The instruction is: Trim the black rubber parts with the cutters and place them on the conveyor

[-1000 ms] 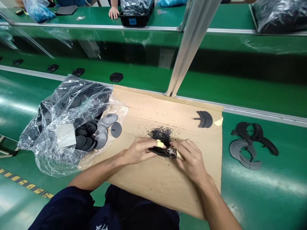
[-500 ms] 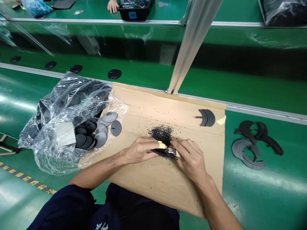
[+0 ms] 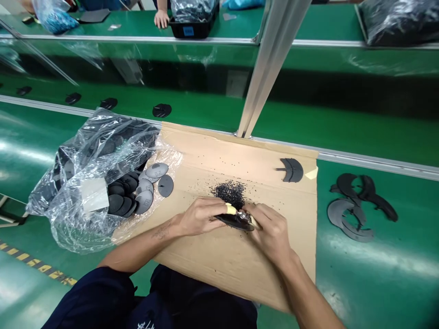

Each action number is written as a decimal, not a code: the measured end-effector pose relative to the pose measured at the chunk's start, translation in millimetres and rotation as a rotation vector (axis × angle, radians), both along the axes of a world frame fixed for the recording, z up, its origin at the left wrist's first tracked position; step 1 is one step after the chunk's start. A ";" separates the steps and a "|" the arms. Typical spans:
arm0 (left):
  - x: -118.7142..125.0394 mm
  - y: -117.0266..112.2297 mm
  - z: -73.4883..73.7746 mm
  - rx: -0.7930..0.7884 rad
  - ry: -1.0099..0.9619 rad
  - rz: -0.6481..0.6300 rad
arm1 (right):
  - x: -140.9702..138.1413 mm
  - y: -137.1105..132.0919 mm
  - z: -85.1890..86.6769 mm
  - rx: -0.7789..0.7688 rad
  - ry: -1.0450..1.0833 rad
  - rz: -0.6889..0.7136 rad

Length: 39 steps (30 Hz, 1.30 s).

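My left hand (image 3: 204, 214) grips a dark, flat plastic disc (image 3: 235, 222) by its left side, above the cardboard. Something yellow covers my left thumb tip. In my right hand (image 3: 269, 226) is a pair of nippers (image 3: 244, 215), its metal head against the disc's upper face and a pale yellow handle partly showing between my fingers. Where the jaws meet the disc is too small to make out. Just beyond both hands lies a heap of small black plastic bits (image 3: 229, 193). A curved black part with a thin stem (image 3: 292, 170) rests at the cardboard's far right.
Cardboard (image 3: 206, 260) covers the green bench. Left, a clear plastic bag (image 3: 82, 183) spills dark discs (image 3: 144, 201). Curved black pieces (image 3: 350, 219) lie right. Behind, a metal post (image 3: 264, 82) rises near a green strip carrying several black parts (image 3: 162, 110). Across, another person's hand (image 3: 161, 19) touches a black bin (image 3: 190, 28).
The view has tilted up slightly and shifted a little to the right. Both hands keep hold of the disc and the nippers, at nearly the same spot.
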<state>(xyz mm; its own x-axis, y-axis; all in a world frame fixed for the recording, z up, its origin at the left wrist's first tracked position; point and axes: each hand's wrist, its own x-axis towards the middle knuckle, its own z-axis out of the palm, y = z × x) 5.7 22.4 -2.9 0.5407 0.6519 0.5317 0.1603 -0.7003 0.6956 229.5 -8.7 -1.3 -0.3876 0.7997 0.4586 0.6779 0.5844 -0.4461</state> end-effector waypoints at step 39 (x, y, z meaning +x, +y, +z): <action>26.0 94.9 49.9 -0.080 0.565 -0.225 | 0.6 -6.7 -20.6 -0.124 -0.164 -0.243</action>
